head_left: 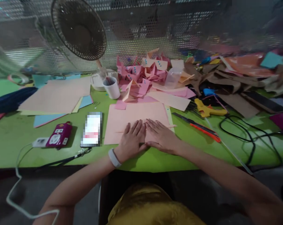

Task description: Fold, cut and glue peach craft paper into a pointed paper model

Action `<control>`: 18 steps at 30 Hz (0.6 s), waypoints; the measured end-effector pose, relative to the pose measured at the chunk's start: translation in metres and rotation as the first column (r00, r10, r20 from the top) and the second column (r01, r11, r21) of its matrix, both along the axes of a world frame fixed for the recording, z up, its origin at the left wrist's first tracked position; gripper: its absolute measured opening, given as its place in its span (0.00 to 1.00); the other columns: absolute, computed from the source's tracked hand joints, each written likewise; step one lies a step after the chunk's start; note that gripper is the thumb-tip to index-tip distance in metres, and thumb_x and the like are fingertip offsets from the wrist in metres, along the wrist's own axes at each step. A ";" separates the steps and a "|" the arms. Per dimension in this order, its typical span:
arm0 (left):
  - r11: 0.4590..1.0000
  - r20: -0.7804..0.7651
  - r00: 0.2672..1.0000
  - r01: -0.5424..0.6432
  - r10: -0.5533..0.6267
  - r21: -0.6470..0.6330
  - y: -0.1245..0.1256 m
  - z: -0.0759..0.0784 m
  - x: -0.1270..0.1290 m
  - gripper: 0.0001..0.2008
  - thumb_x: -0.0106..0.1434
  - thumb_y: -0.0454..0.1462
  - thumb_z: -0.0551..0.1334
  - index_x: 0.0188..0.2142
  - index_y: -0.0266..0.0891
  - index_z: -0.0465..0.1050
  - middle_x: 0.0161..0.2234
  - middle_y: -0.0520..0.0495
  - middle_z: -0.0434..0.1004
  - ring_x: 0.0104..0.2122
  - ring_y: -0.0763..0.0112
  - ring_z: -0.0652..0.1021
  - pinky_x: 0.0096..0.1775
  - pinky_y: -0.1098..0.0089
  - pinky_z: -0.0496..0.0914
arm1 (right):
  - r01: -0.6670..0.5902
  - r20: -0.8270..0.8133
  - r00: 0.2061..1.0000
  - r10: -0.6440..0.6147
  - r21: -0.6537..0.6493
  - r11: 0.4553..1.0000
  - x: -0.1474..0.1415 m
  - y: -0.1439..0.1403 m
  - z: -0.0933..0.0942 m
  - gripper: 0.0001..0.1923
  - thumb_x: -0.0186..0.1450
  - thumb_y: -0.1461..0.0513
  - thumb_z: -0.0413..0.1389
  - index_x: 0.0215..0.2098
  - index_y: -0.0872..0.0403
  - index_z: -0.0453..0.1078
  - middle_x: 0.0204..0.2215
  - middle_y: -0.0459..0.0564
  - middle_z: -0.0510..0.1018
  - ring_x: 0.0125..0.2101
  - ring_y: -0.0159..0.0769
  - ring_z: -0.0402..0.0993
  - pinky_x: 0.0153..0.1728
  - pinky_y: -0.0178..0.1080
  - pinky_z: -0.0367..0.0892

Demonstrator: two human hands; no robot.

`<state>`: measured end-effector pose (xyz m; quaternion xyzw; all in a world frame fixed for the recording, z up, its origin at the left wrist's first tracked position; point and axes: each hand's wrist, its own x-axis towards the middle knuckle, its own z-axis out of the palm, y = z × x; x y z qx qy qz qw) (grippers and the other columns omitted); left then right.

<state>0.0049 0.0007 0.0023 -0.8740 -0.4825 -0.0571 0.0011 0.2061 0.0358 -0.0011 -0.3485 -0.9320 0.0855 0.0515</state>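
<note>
Both of my hands lie flat, side by side, on a sheet of peach paper (118, 118) on the green tabletop. My left hand (132, 137), with a white band at the wrist, has its fingers stretched out. Beside it my right hand (161, 136) presses down with straight fingers, the two hands meeting near the fingertips and thumbs. A thin peach paper strip (172, 126) sticks out on the right of the hands, and a narrow end seems to show on the left. Whatever lies beneath the palms is hidden. To the right rests an orange-and-black box cutter (203, 129).
A phone (91, 129) and a purple power bank (59, 135) with a white cable are at left, near stacked coloured paper (54, 93). Behind stand a fan (79, 29), a white cup (111, 87) and folded pink paper pieces (155, 70). A yellow glue gun (208, 109) lies right, among black cords.
</note>
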 end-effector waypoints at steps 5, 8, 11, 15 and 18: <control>1.000 -0.018 1.000 -0.023 0.023 -0.020 -0.003 0.003 -0.003 0.43 0.67 0.59 0.43 0.67 0.27 0.50 0.69 0.30 0.48 0.68 0.52 0.51 0.65 0.49 0.47 | -0.016 0.008 1.000 0.016 0.019 1.000 0.005 0.000 -0.004 0.47 0.69 0.39 0.36 0.69 0.68 0.46 0.69 0.66 0.47 0.69 0.48 0.40 0.67 0.54 0.45; 0.998 -0.023 0.998 -0.052 0.051 -0.024 -0.009 0.005 -0.009 0.44 0.67 0.60 0.41 0.67 0.25 0.50 0.68 0.29 0.49 0.68 0.51 0.52 0.65 0.49 0.48 | -0.020 0.016 1.000 0.019 0.033 0.999 0.005 0.000 -0.005 0.48 0.68 0.38 0.36 0.70 0.68 0.45 0.69 0.66 0.45 0.69 0.48 0.39 0.67 0.54 0.44; 0.997 -0.018 0.997 -0.081 0.080 -0.014 -0.016 0.005 -0.017 0.45 0.66 0.61 0.40 0.67 0.25 0.50 0.68 0.27 0.50 0.68 0.50 0.53 0.65 0.48 0.49 | -0.015 0.024 1.000 0.015 0.023 1.000 0.005 0.000 -0.005 0.49 0.67 0.37 0.36 0.70 0.68 0.44 0.69 0.65 0.44 0.70 0.48 0.38 0.68 0.53 0.43; 0.995 -0.006 0.995 -0.102 0.103 0.014 -0.023 0.005 -0.032 0.48 0.65 0.63 0.42 0.67 0.23 0.49 0.67 0.25 0.50 0.68 0.49 0.52 0.65 0.51 0.51 | -0.010 0.024 1.000 0.010 -0.014 1.000 0.004 0.000 -0.001 0.50 0.67 0.36 0.35 0.70 0.67 0.42 0.69 0.65 0.43 0.70 0.47 0.37 0.68 0.53 0.42; 0.993 0.005 0.994 -0.110 0.110 0.030 -0.027 0.004 -0.042 0.48 0.65 0.62 0.43 0.67 0.23 0.48 0.67 0.26 0.51 0.68 0.50 0.53 0.65 0.52 0.52 | 0.002 0.025 1.000 -0.001 -0.038 0.999 0.004 0.000 0.002 0.50 0.67 0.36 0.34 0.70 0.67 0.43 0.69 0.65 0.42 0.70 0.47 0.37 0.68 0.52 0.41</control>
